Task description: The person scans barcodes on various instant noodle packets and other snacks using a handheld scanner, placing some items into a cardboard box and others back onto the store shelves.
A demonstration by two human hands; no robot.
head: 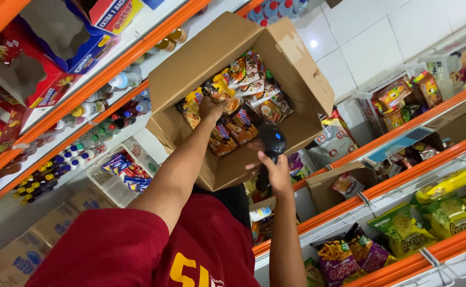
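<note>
in the aisle between orange-edged shop shelves, an open brown cardboard box (233, 101) sat tilted toward the camera, its flaps spread wide and one flap patched with pale tape. it was packed with flat, glossy instant noodle packets (243, 106) in yellow, orange and red, lying in loose overlapping rows; several showed a picture of a bowl of noodles. the left hand (212, 109) reached into the box from below, its grip closed on the edge of one yellow packet near the left side of the pile. the right hand (275, 170) was just below the box's lower edge, its grip wrapped round the handle of a black handheld scanner (271, 146) with a small blue light on its head, which pointed up at the packets. a red sleeve covered the left shoulder. green and purple snack bags (403, 228) stood on the shelf to the right, and small bottles with coloured caps (57, 165) lined the shelves to the left.
</note>
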